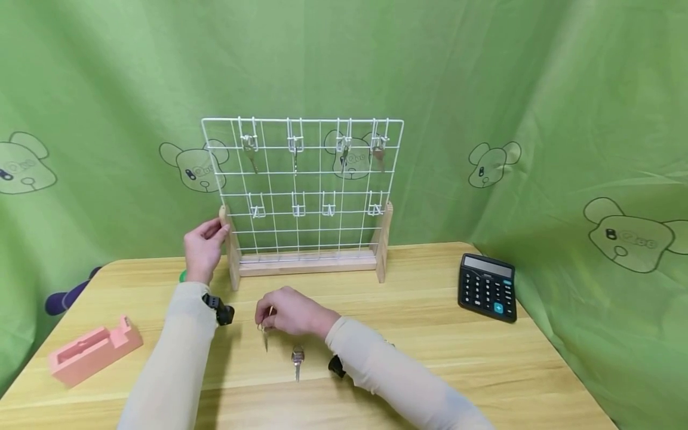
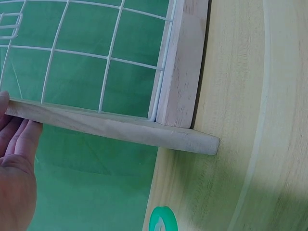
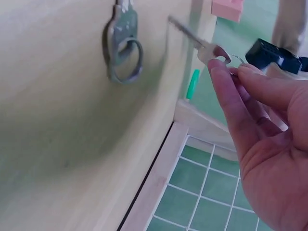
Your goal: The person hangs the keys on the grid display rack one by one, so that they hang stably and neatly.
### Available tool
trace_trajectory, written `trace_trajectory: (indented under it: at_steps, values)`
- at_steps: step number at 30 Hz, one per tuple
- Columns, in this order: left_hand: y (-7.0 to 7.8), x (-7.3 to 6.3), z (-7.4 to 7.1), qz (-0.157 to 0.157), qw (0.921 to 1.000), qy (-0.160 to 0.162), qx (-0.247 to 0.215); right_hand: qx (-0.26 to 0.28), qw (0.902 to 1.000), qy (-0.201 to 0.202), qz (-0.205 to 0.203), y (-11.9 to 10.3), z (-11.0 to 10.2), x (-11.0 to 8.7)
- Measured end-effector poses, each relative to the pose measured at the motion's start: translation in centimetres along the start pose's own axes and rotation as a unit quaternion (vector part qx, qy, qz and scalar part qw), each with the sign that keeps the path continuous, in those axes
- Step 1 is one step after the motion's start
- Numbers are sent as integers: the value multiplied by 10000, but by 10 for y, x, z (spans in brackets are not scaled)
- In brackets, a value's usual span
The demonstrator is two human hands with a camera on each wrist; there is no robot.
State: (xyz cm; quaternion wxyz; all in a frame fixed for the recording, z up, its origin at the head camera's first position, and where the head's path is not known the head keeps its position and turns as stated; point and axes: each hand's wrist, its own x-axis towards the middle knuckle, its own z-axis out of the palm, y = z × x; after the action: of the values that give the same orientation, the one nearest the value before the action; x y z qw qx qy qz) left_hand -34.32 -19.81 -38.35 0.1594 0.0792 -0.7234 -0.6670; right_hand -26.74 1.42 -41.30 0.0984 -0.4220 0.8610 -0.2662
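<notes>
My left hand (image 1: 203,254) grips the top of the left wooden side post (image 2: 110,127) of a white wire grid rack (image 1: 319,194), thumb on one side and fingers on the other. Over the table, in front of the rack, my right hand (image 1: 292,310) pinches a small key (image 3: 208,52) by its ring, and the blade hangs down in the head view. A second key (image 1: 298,358) with a ring lies on the table just below that hand. Keys, such as the leftmost one (image 1: 251,156), hang from the rack's upper row of hooks. The lower hooks (image 1: 298,209) carry nothing.
A black calculator (image 1: 487,288) lies at the table's right side. On the left stands a pink tape dispenser (image 1: 95,352). Something green (image 2: 163,219) sits beside the left post, near my left wrist. Green curtains (image 1: 441,71) surround the wooden table (image 1: 430,358).
</notes>
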Motion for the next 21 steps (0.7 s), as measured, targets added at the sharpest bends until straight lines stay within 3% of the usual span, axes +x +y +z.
trace_trajectory:
  at_steps: [9,15,21]
  values:
    - [1,1,0,-40,10000,6,-17,538,9972,353,392,-1,-11,-2]
    - [1,0,0,-21,10000,41,-25,1187,9864,851,753,-1,-17,-2]
    - [2,0,0,-69,9999,37,-65,1464,9756,1379,880,-1,-26,1]
